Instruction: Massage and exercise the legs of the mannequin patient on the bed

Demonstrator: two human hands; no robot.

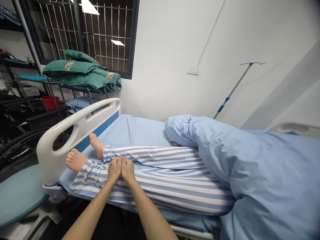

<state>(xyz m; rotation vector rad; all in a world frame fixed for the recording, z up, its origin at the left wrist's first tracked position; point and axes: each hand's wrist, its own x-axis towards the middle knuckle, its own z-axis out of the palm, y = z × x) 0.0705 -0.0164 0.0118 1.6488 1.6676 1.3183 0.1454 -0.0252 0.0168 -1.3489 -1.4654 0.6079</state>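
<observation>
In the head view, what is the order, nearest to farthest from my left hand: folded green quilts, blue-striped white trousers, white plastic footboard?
1. Striped trousers, beneath the left hand.
2. White footboard, to its left.
3. Green quilts, beyond the footboard.

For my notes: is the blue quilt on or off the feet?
Off: the quilt lies farther up the bed; bare feet and striped trousers show.

— Where is there room to pass?
— Above the striped trousers (pixel 175 193), and across the bare sheet (pixel 147 129) on their far side. Between the trouser legs (pixel 150 152) the gap is narrow.
— What stands in the way on the left?
— Two bare feet (pixel 76 160), then the upright footboard (pixel 80 124), with openings cut through it.
— And on the right?
— A bulky quilt (pixel 250 163), heaped high; behind it, a metal pole (pixel 236 87) near the wall (pixel 165 66).
</observation>
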